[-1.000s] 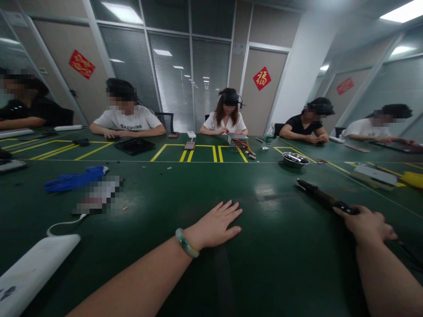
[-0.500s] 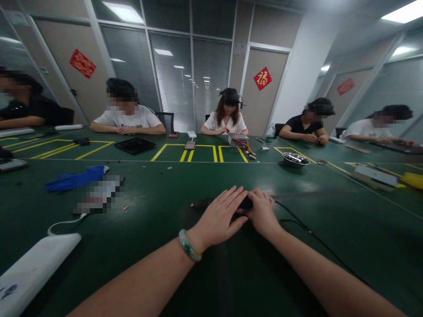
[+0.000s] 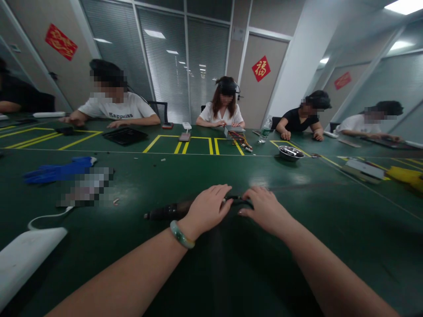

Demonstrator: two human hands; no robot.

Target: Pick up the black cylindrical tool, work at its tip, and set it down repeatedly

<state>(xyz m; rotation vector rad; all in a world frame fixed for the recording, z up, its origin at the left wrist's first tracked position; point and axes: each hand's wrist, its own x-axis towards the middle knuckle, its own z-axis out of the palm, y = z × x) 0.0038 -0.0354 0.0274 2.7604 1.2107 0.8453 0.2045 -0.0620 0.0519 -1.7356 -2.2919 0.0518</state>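
A black pen-shaped electric tool (image 3: 168, 211) lies on the green table (image 3: 132, 246), its tip pointing left. My left hand (image 3: 209, 207), with a green bangle at the wrist, is wrapped over the right end of the tool. From that end a black cable (image 3: 237, 199) runs to the right. My right hand (image 3: 264, 206) is closed round the cable with its fingers curled, a short gap away from my left hand. The cable beyond my right hand is hidden by the hand and forearm.
Blue gloves (image 3: 61, 171), a blurred phone (image 3: 87, 187) and a white power bank (image 3: 31, 259) lie at left. Further back are a black tray (image 3: 124, 135), a metal bowl (image 3: 291, 152), a bottle (image 3: 265, 130) and wired metal box (image 3: 234, 131). Several people sit across the table.
The tool has slid left, and more of its body shows. My hands have moved apart, my right hand now round the cable. The view has shifted slightly.
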